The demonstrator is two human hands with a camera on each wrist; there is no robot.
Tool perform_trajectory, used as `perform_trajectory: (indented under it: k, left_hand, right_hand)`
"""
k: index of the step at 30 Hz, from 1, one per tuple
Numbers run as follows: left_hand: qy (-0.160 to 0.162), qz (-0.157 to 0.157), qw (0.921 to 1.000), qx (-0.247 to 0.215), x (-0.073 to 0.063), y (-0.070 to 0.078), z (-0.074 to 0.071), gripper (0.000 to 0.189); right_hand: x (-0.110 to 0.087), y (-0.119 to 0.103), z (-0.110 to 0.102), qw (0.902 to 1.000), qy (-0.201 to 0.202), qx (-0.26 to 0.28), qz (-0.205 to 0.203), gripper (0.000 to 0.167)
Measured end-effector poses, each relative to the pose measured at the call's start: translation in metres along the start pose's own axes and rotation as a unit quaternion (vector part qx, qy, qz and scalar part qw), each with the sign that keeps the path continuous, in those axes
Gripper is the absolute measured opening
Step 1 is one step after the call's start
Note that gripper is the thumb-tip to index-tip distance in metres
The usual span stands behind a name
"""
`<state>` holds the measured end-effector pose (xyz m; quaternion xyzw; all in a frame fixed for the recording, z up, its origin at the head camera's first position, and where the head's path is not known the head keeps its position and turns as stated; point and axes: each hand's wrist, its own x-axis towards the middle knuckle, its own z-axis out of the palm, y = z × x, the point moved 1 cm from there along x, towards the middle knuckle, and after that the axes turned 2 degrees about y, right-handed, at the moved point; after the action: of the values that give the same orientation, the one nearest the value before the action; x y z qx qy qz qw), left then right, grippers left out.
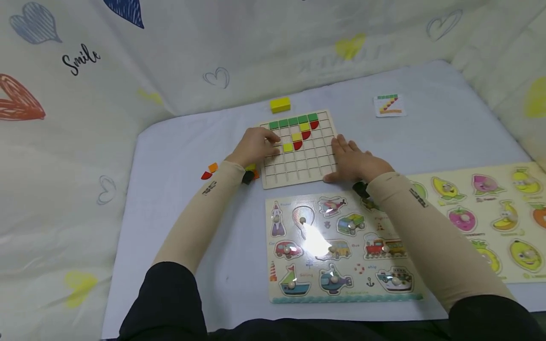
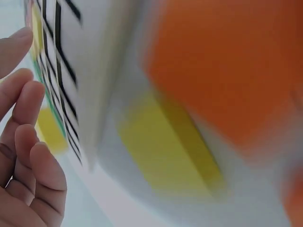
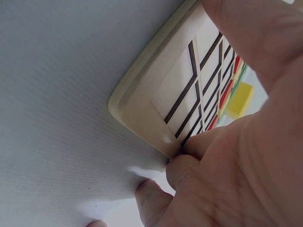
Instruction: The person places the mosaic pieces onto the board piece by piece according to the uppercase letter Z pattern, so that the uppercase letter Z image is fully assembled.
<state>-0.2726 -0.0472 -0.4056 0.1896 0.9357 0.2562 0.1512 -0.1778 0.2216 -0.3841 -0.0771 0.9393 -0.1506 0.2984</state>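
A wooden grid board [image 1: 299, 166] lies at the middle of the table. Green pieces [image 1: 292, 121] line its top row, and below them yellow squares [image 1: 287, 147] and red quarter-rounds [image 1: 298, 145] step down diagonally to the left. Over the board's left side hovers my left hand [image 1: 256, 146], its thumb and fingers loosely bent and apart, with nothing visible between them. My right hand [image 1: 356, 161] rests along the board's right edge, fingers stretched out and thumb spread toward the near corner. In the right wrist view its fingers touch the board's edge [image 3: 142, 125].
Beside the left wrist lie loose orange [image 1: 213, 167], red [image 1: 206, 175] and yellow pieces. A yellow block [image 1: 280, 104] sits behind the board. At the back right is a small pattern card [image 1: 389, 105]. Vehicle [image 1: 298, 296] and fruit [image 1: 484, 208] puzzle boards fill the front and right.
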Motion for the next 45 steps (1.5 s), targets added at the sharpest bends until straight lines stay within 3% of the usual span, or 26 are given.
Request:
perform_trajectory:
  k: [8, 14, 20, 27, 33, 38, 45]
  left_hand:
    - [0.03, -0.022, 0.9993, 0.002, -0.042, -0.052, -0.034, 0.028]
    - [0.048, -0.042, 0.998, -0.002, -0.072, -0.094, -0.044, 0.027]
    - [0.069, -0.057, 0.996, -0.004, -0.091, -0.124, -0.05, 0.021]
    - [0.072, -0.075, 0.9946, -0.004, -0.11, -0.134, -0.056, 0.024]
    - [0.044, -0.1, 0.994, 0.005, -0.122, -0.14, -0.061, 0.023]
    - [0.026, -0.108, 0.9938, 0.001, -0.129, -0.147, -0.065, 0.028]
    - [0.036, -0.105, 0.9938, 0.01, -0.134, -0.155, -0.063, 0.026]
  right_hand:
    - [-0.001, 0.003, -0.005, 1.0, 0.002, -0.007, 0.0, 0.115]
    - [-0.001, 0.006, -0.006, 1.0, 0.001, -0.008, 0.001, 0.115]
    - [0.003, 0.011, -0.004, 0.9999, -0.002, -0.012, 0.001, 0.116]
    - [0.004, 0.009, -0.003, 0.9999, -0.003, -0.014, -0.002, 0.117]
    - [0.006, 0.009, -0.002, 0.9999, -0.004, -0.013, -0.005, 0.116]
    - [0.006, 0.007, -0.001, 0.9999, -0.004, -0.007, -0.006, 0.117]
    - [0.005, 0.0, 0.002, 1.0, -0.006, 0.005, -0.005, 0.117]
